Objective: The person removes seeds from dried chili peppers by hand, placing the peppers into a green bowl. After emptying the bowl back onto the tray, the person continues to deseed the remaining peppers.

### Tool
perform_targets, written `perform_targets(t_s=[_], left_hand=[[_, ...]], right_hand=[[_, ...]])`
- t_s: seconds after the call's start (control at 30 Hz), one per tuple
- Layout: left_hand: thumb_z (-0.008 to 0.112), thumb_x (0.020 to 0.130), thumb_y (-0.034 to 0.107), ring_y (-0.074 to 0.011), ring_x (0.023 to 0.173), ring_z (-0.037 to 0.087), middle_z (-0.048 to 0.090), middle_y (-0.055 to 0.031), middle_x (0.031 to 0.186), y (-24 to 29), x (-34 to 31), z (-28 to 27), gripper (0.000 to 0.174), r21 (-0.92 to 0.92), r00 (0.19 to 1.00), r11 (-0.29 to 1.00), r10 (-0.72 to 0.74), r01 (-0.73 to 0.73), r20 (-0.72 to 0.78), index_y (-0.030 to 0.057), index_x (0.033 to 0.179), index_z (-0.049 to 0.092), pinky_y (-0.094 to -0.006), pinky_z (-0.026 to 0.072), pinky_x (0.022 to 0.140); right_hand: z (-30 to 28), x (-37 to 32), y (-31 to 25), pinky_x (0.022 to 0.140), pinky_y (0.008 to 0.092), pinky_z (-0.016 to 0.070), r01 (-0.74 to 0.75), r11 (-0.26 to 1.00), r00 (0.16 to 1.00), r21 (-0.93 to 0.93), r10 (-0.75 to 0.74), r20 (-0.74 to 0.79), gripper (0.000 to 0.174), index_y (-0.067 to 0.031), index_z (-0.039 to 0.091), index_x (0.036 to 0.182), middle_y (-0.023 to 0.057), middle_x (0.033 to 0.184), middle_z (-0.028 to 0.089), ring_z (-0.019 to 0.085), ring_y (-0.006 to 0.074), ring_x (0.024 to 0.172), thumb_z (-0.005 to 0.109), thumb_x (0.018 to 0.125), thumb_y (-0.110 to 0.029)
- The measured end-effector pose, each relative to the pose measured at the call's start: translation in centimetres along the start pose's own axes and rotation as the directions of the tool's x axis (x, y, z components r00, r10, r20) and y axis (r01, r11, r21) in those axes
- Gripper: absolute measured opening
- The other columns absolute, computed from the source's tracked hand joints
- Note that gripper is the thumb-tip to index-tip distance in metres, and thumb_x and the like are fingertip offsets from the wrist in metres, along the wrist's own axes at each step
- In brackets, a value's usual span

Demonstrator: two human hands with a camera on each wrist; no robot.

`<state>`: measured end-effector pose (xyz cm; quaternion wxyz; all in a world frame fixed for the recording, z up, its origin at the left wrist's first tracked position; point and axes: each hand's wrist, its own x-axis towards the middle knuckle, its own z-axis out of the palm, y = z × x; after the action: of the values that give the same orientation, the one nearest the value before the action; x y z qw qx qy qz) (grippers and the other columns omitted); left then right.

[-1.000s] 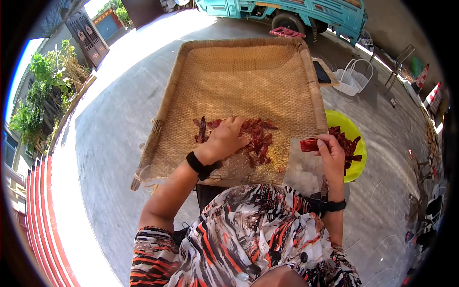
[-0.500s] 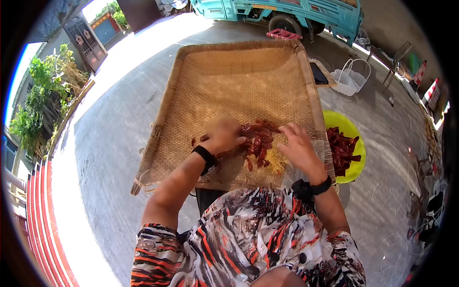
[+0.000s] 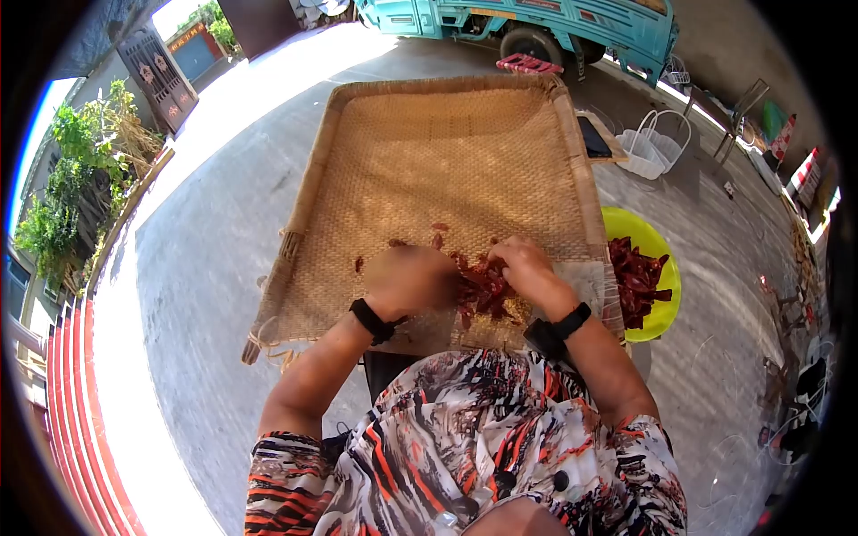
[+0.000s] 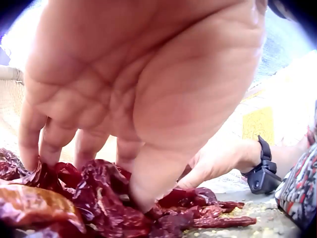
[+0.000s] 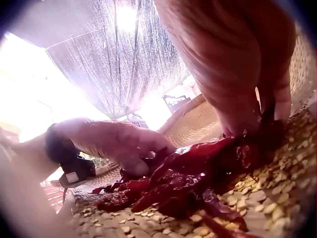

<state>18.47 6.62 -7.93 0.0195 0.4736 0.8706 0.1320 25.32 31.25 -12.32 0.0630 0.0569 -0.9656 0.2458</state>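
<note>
Dried red chilies [image 3: 481,293] [image 4: 106,203] [image 5: 173,186] lie in a loose pile over pale yellow seeds [image 5: 270,208] near the front of a woven tray [image 3: 447,134]. My left hand [image 3: 409,279] [image 4: 143,79] [image 5: 109,141] rests on the pile's left side, fingers extended down and thumb touching chilies. From the right, my right hand [image 3: 531,271] [image 5: 223,64] pinches a dark red chili at the pile's edge. Fingertips of both hands are partly hidden among the chilies.
Right of the tray, a yellow-green bowl [image 3: 668,304] holds more dried chilies. Beyond it stand a white basket [image 3: 645,157] and a dark phone-like object [image 3: 593,137] on a board. A turquoise vehicle [image 3: 536,20] is parked behind the tray.
My right hand has let go of a chili at the bowl and moved left to the pile. My left hand shifts slightly over the chilies, and the pile looks rearranged.
</note>
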Motion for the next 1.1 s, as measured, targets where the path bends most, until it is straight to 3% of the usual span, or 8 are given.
perform_targets(t_s=[0.07, 0.17, 0.33, 0.67, 0.77, 0.8, 0.9, 1.1], left_hand=[[0.069, 0.083, 0.021, -0.0374, 0.096, 0.06, 0.062, -0.016, 0.114, 0.5, -0.7, -1.1, 0.049, -0.006, 1.0, 1.0, -0.017, 0.017, 0.004, 0.0191, 0.131, 0.06, -0.0445, 0.047, 0.091], [0.07, 0.081, 0.016, -0.0363, 0.087, 0.06, 0.064, -0.0148, 0.103, -1.6, -0.3, 2.5, 0.046, 0.094, 0.939, 0.987, 0.15, -0.127, -0.308, 0.0168, 0.126, 0.063, -0.0454, 0.0481, 0.083], [0.07, 0.079, 0.014, -0.0364, 0.098, 0.058, 0.065, -0.0148, 0.095, 2.3, 0.4, -0.3, 0.035, -0.068, 0.965, 0.994, 0.062, -0.082, -0.255, 0.01, 0.113, 0.065, -0.0449, 0.0476, 0.086], [0.067, 0.081, 0.012, -0.037, 0.101, 0.058, 0.063, -0.0158, 0.099, 2.4, 4.8, 3.3, 0.032, -0.065, 0.982, 0.997, 0.035, -0.048, -0.183, 0.012, 0.112, 0.065, -0.0457, 0.0466, 0.091], [0.065, 0.081, 0.01, -0.0361, 0.102, 0.058, 0.063, -0.0147, 0.099, 1.8, 6.6, 5.4, 0.028, -0.087, 0.974, 0.991, 0.083, -0.103, -0.209, 0.012, 0.109, 0.066, -0.0462, 0.0467, 0.09], [0.064, 0.081, 0.01, -0.0359, 0.102, 0.058, 0.062, -0.0145, 0.099, 1.7, 6.9, 5.9, 0.026, -0.079, 0.977, 0.993, 0.075, -0.093, -0.199, 0.0117, 0.107, 0.066, -0.0462, 0.0468, 0.09], [0.062, 0.082, 0.01, -0.0352, 0.102, 0.058, 0.062, -0.0141, 0.1, 1.9, 7.3, 6.3, 0.018, -0.078, 0.984, 0.995, 0.05, -0.064, -0.17, 0.0104, 0.1, 0.066, -0.0458, 0.0472, 0.088], [0.061, 0.083, 0.009, -0.0358, 0.096, 0.061, 0.063, -0.0167, 0.097, 1.4, 6.8, 5.1, 0.008, -0.082, 0.995, 0.995, 0.053, -0.06, -0.082, 0.0064, 0.09, 0.064, -0.0463, 0.0493, 0.083]], right_hand=[[0.0, -0.1, 0.6, 0.091, 0.0449, 0.0484, -0.004, 0.991, 0.998, 0.134, 0.011, -0.056, 0.033, -0.0083, 0.064, 0.113, 0.0137, 0.108, 0.062, 0.057, 0.0345, 0.111, 0.062, 0.082, 0.002], [-0.4, 0.0, 1.2, 0.089, 0.0405, 0.0495, -0.063, 0.893, 0.99, 0.446, 0.113, -0.087, 0.032, -0.0048, 0.063, 0.114, 0.013, 0.108, 0.064, 0.059, 0.0295, 0.108, 0.065, 0.082, 0.0], [-1.9, -1.0, 0.8, 0.086, 0.0308, 0.0499, -0.1, 0.56, 0.988, 0.823, 0.154, 0.015, 0.029, -0.0022, 0.062, 0.117, 0.0066, 0.11, 0.065, 0.062, 0.016, 0.099, 0.064, 0.088, -0.002], [-10.1, -7.3, 2.6, 0.086, 0.0275, 0.0492, -0.074, 0.835, 0.707, 0.545, 0.43, -0.562, 0.023, -0.0027, 0.065, 0.112, 0.0072, 0.105, 0.067, 0.063, 0.0158, 0.094, 0.061, 0.089, -0.002], [-11.6, -9.4, 4.1, 0.09, 0.0323, 0.0487, -0.38, 0.914, 0.592, 0.144, 0.36, -0.721, 0.026, -0.0034, 0.064, 0.113, 0.0119, 0.114, 0.063, 0.061, 0.0231, 0.102, 0.064, 0.087, -0.005], [-11.4, -10.1, 5.7, 0.092, 0.0363, 0.0476, -0.454, 0.889, 0.633, -0.055, 0.278, -0.722, 0.029, -0.0043, 0.064, 0.114, 0.0144, 0.119, 0.059, 0.058, 0.029, 0.106, 0.065, 0.085, -0.008], [-9.9, -10.7, 6.2, 0.089, 0.0361, 0.0479, -0.315, 0.914, 0.591, 0.256, 0.401, -0.7, 0.029, -0.0046, 0.063, 0.114, 0.0134, 0.119, 0.06, 0.059, 0.0288, 0.105, 0.066, 0.085, -0.009], [-8.1, -7.8, 0.4, 0.083, 0.0369, 0.0509, -0.287, 0.93, 0.884, 0.229, 0.349, -0.311, 0.028, -0.0071, 0.063, 0.113, 0.0126, 0.107, 0.064, 0.065, 0.0275, 0.092, 0.063, 0.087, -0.017]])
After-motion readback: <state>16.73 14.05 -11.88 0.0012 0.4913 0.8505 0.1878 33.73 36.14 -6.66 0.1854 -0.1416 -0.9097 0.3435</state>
